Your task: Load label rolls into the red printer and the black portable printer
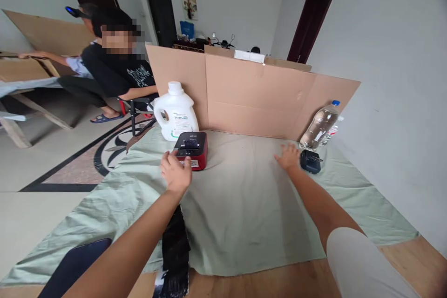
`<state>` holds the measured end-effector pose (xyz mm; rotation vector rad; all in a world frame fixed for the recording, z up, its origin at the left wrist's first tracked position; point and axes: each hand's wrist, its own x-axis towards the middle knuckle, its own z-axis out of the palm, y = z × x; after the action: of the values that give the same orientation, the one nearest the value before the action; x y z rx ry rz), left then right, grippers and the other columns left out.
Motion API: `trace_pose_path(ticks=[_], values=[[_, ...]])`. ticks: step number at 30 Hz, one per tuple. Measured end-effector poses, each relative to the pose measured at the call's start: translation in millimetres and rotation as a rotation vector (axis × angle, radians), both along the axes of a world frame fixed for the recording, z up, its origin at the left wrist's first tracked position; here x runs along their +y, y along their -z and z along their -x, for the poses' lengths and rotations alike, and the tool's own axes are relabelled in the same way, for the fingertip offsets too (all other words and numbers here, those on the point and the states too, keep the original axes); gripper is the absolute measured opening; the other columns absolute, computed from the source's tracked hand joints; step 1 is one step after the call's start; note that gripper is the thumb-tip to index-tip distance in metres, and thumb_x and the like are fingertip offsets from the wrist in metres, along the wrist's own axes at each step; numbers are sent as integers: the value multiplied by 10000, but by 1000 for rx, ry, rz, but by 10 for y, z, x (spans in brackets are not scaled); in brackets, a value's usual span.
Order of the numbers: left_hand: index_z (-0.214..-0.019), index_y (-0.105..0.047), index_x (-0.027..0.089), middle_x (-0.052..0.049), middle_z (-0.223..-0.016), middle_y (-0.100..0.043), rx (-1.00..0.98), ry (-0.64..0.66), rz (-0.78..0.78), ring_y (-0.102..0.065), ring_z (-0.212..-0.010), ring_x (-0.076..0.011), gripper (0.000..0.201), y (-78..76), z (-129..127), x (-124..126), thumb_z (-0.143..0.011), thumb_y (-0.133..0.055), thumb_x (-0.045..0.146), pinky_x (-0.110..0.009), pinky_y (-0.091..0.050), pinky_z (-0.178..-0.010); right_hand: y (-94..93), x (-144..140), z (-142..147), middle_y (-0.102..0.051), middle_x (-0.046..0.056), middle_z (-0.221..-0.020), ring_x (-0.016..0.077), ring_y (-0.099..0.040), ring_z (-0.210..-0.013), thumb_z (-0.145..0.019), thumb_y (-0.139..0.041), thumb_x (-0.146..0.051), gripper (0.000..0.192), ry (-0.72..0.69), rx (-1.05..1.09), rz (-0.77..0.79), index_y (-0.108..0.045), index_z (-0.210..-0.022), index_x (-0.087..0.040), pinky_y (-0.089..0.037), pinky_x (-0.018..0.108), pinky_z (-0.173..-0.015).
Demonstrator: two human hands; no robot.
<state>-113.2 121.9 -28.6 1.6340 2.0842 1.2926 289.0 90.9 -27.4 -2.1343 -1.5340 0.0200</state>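
My left hand [177, 173] is at the front of a red and black label printer [197, 145], fingers spread and thumb against its front face. A dark strip shows in the slot on the printer's top. On the right, my right hand [289, 156] rests on the cloth with its fingers apart and nothing in it. Just beside that hand sits a small dark blue device [310, 162] with a thin dark piece on top. Behind the printer stands a white detergent jug [179, 116]. A large clear bottle with a blue cap [319, 125] is upright but leaning at the right.
A green cloth [244, 223] covers the table, with a cardboard screen [254, 98] along its back. A smaller bottle [330, 134] stands behind the large one. Black film [176, 247] lies under my left forearm. Beyond the left side, a person [122, 72] sits on a folding chair.
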Motion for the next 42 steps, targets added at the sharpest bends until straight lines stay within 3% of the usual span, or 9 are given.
trace_pose_path(ticks=[4, 8, 11, 20, 25, 30, 35, 38, 42], values=[[-1234, -512, 198, -128, -1410, -452, 189, 455, 69, -385, -1334, -309, 447, -17, -677, -524, -808, -587, 311, -498, -328, -1081, -41, -283, -906, -106, 258, -1559, 463, -144, -1417, -763, -651, -510, 795, 574, -93, 155, -366, -1436, -197, -191, 660, -1031], [-1281, -515, 197, -151, -1454, -435, 248, 766, 236, -365, -1368, -328, 504, 226, -1335, -945, -803, -585, 342, -503, -296, -1100, 82, -445, -1140, -347, 272, -1426, 409, -418, -1290, -784, -588, -582, 826, 598, 59, 262, -307, -1470, -218, -333, 532, -988], [-1343, -498, 191, -166, -1522, -349, 280, 836, 296, -250, -1432, -363, 524, 439, -1581, -1213, -850, -521, 367, -555, -205, -1128, 110, -535, -1102, -460, 245, -1308, 371, -489, -1225, -787, -581, -555, 809, 560, 84, 260, -313, -1465, -203, -378, 462, -965], [-1403, -461, 232, -98, -1557, -306, 381, 909, 221, -164, -1468, -316, 536, 659, -1487, -1583, -896, -454, 405, -531, -46, -1176, 142, -1154, -365, -556, 154, -1197, 308, -566, -1119, -722, -643, -518, 771, 213, 162, 62, -437, -1401, -218, -419, 419, -982], [-1343, -508, 195, -125, -1480, -431, 339, 898, 152, -259, -1433, -311, 471, 583, -1476, -1607, -890, -447, 309, -533, -108, -1166, 392, -1653, 504, -581, 145, -1144, 312, -563, -1087, -698, -649, -508, 682, -13, 123, -114, -545, -1298, -201, -442, 462, -953], [-1276, -545, 137, -138, -1319, -573, 279, 957, 21, -401, -1336, -264, 447, 516, -1432, -1599, -846, -423, 147, -467, -264, -1131, 591, -2152, 1154, -507, 236, -1237, 385, -545, -1061, -708, -669, -542, 731, -18, 2, -181, -523, -1315, -161, -451, 555, -872], [-1223, -595, 159, -117, -1233, -623, 156, 958, -8, -489, -1238, -247, 406, 526, -1411, -1558, -859, -415, 148, -449, -348, -1095, 609, -2446, 1270, -311, 252, -1456, 422, -462, -1191, -778, -626, -548, 707, -142, -116, -214, -487, -1352, -159, -429, 573, -902], [-1221, -610, 186, -98, -1235, -627, -39, 922, 41, -543, -1159, -234, 417, 540, -1422, -1541, -832, -464, 147, -423, -401, -1060, 583, -2502, 1177, -381, 191, -1422, 379, -430, -1230, -825, -591, -502, 581, -250, -215, -272, -530, -1314, -193, -396, 561, -971], [-1401, -462, 208, -100, -1237, -625, -459, 895, 422, -640, -744, -147, 622, 506, -1442, -1483, -789, -572, 189, -309, -533, -733, 584, -2481, 1103, -532, 158, -1193, 313, -480, -1122, -834, -597, -457, 528, -313, -242, -359, -571, -1275, -168, -425, 497, -977]])
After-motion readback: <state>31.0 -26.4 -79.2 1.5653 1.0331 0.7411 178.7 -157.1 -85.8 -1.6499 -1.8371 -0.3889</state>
